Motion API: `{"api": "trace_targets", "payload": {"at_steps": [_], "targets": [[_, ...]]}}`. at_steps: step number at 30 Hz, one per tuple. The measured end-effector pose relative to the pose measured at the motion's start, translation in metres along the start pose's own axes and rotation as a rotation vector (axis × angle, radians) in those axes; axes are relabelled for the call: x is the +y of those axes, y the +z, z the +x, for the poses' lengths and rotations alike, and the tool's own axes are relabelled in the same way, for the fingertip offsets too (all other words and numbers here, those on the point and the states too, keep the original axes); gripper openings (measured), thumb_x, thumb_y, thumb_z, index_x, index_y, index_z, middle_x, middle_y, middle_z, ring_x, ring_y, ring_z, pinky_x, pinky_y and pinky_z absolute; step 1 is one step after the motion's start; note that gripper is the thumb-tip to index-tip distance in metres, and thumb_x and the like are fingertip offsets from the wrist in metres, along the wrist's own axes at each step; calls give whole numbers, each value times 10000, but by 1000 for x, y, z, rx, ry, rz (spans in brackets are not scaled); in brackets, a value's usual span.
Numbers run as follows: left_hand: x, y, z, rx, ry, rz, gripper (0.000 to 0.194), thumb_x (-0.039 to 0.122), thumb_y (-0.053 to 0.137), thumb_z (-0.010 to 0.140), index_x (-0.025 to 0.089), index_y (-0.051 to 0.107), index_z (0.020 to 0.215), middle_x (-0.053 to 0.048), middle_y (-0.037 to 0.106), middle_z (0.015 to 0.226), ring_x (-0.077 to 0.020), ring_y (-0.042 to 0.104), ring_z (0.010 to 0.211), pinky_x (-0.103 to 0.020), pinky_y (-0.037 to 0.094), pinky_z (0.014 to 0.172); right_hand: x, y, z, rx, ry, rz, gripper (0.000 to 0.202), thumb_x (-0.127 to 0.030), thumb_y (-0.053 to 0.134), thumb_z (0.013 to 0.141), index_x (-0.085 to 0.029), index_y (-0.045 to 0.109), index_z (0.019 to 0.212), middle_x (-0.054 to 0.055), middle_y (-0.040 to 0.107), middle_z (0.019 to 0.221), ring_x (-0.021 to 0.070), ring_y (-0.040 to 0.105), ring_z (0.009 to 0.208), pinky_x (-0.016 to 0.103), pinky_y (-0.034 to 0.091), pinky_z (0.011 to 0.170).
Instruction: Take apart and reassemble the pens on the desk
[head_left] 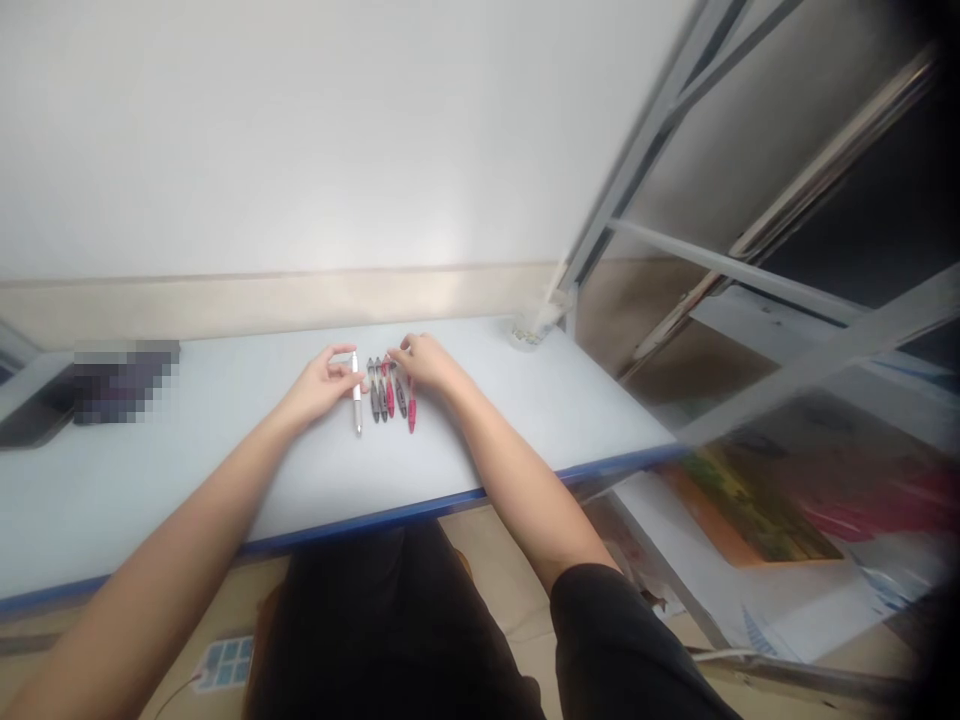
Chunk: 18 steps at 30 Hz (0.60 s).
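Observation:
My left hand (322, 384) is closed on a white pen (357, 400), its thumb and index finger near the upper part. The pen points toward the table's front edge. Right beside it, several pens lie side by side: dark grey ones (376, 400) at the left, a red one (390, 398), another dark one (401, 398) and a red one (412, 412) at the right. My right hand (424, 362) is over the tops of the right-hand pens, fingertips pinched near the upper end of a pen; its fingers partly hide the pen tops.
A light table (330, 490) with a blue front edge stands against the wall. At its back right is a clear cup (527, 332) with items in it. A dark tablet-like object (37, 412) and a pixelated area are at the left. A metal frame rises at the right.

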<state>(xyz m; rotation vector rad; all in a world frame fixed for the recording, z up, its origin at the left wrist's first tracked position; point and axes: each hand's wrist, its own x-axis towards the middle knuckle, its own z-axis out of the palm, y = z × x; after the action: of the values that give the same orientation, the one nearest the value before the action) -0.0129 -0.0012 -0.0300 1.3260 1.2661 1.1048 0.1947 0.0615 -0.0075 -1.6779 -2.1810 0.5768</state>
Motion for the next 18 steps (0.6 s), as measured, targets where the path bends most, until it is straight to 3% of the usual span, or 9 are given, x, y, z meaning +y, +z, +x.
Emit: {"api": "trace_targets", "payload": {"at_steps": [2, 6, 8, 12, 18], "targets": [[-1, 0, 0, -12, 18, 14, 596, 326, 819, 800, 187, 541, 1309, 30, 717, 731, -260, 799, 855, -433, 565, 964, 2, -8, -2, -43, 22, -30, 432, -458, 571, 1088, -105, 698, 1300, 195, 734, 1276, 245, 724, 1016, 297, 510, 838], [-3, 0, 1, -34, 47, 40, 629, 375, 825, 793, 193, 533, 1319, 26, 722, 742, -260, 785, 841, -432, 556, 943, 7, -25, -7, -175, 60, -31, 409, -410, 610, 1064, -113, 667, 1339, 154, 795, 1110, 195, 714, 738, 286, 498, 658], [-4, 0, 1, -43, 51, 38, 631, 383, 825, 791, 197, 530, 1316, 40, 698, 723, -261, 783, 849, -421, 555, 924, 9, -31, -9, -218, 74, -95, 357, -415, 627, 1053, -108, 727, 1207, 150, 804, 1034, 185, 707, 708, 278, 487, 624], [-4, 1, 1, -37, 50, 44, 641, 401, 828, 777, 202, 530, 1308, 54, 673, 720, -256, 779, 836, -407, 552, 908, 11, -33, -10, -426, 131, -138, 401, -445, 676, 1018, -105, 761, 824, 130, 770, 783, 186, 697, 662, 290, 515, 635], [-5, 3, 0, -39, 67, 71, 652, 442, 833, 763, 207, 545, 1299, 49, 666, 727, -252, 767, 844, -384, 550, 871, 12, -26, -8, -448, 157, -65, 287, -332, 753, 954, -119, 749, 761, 82, 733, 688, 164, 653, 583, 293, 525, 613]]}}
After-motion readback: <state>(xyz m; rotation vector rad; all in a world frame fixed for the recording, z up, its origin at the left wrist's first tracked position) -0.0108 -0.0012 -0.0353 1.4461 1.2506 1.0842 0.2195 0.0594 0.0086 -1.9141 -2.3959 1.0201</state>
